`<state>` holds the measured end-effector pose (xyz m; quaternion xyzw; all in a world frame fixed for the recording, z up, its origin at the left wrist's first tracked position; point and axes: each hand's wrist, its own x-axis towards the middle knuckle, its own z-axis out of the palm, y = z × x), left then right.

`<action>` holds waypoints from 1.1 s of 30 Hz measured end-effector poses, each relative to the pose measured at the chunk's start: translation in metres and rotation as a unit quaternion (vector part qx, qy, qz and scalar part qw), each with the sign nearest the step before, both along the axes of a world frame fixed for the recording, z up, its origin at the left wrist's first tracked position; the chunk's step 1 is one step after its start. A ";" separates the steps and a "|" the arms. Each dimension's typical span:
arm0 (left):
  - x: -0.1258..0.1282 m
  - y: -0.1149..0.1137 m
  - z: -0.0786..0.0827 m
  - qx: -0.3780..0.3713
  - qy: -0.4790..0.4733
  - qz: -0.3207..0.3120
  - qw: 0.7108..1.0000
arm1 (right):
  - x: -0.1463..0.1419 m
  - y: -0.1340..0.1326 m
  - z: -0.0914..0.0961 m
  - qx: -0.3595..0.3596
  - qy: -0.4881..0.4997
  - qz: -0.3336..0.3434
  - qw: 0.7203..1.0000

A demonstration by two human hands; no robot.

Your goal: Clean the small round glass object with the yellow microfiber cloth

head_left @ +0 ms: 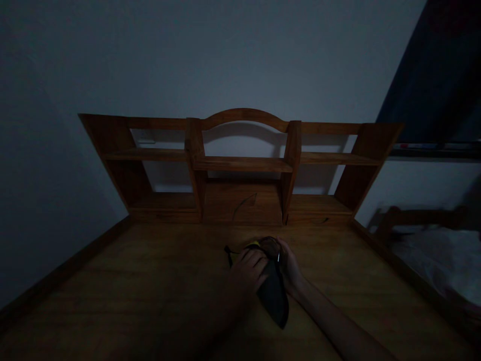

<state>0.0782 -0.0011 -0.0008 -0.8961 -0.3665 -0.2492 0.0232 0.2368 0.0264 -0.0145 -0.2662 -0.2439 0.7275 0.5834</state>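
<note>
A dark grey soft pouch (273, 296) hangs tilted over the wooden desk, its narrow end toward me. My left hand (248, 268) has its fingers curled over the upper left of the pouch, near a yellow patch at the mouth. A black cord with a dark end (228, 252) sticks out to the left of that hand. At the pouch's mouth, my right hand (289, 265) is closed on what looks like a pair of glasses (269, 244), with a dark curved rim and a bright glint. Dim light hides how far they sit inside the pouch.
The wooden desk (150, 281) has a raised edge along both sides. A wooden shelf unit (242, 164) with several compartments stands at its back against the wall. Beyond the right edge are a wooden rail (424, 215) and pale crumpled cloth or plastic (443, 255). A dark curtain or window (436, 80) is above.
</note>
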 end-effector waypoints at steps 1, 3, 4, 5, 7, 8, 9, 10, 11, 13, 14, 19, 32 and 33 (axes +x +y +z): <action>0.000 0.000 0.000 0.002 0.000 0.000 1.000 | 0.000 0.001 -0.001 0.001 -0.002 0.003 1.000; -0.001 0.001 -0.002 0.007 -0.001 0.003 1.000 | 0.000 0.003 -0.003 -0.004 -0.003 0.012 1.000; 0.000 0.002 -0.004 0.010 0.001 0.005 1.000 | 0.000 0.003 -0.003 -0.006 -0.001 0.017 1.000; 0.000 0.003 -0.005 0.013 0.003 0.007 1.000 | -0.001 0.004 -0.002 -0.006 0.002 0.022 1.000; 0.000 0.004 -0.008 0.019 0.002 0.013 1.000 | -0.002 0.003 -0.001 -0.002 0.003 0.024 1.000; 0.000 0.004 -0.009 0.019 0.000 0.014 1.000 | -0.002 0.003 -0.001 0.001 0.001 0.021 1.000; 0.000 0.004 -0.010 0.019 -0.005 0.015 1.000 | -0.002 0.003 0.000 0.001 -0.001 0.016 1.000; 0.000 0.004 -0.010 0.016 -0.012 0.012 1.000 | -0.002 0.002 0.000 -0.002 -0.003 0.010 1.000; 0.000 0.003 -0.009 0.011 -0.019 0.008 1.000 | -0.002 0.002 0.000 -0.008 -0.003 0.007 1.000; -0.002 0.001 -0.007 -0.001 -0.031 0.000 1.000 | -0.002 0.000 0.001 -0.022 -0.001 0.009 1.000; -0.002 0.001 -0.005 -0.007 -0.035 -0.001 0.999 | -0.002 -0.001 0.001 -0.025 0.001 0.012 1.000; -0.002 0.000 -0.001 -0.021 -0.039 0.007 0.999 | -0.003 -0.006 0.005 -0.016 0.014 0.021 1.000; 0.000 -0.002 -0.004 -0.012 -0.070 0.006 0.997 | -0.005 -0.005 0.006 -0.022 0.004 0.028 0.999; 0.000 -0.002 -0.003 -0.013 -0.070 0.007 0.997 | -0.005 -0.005 0.007 -0.025 0.004 0.031 0.999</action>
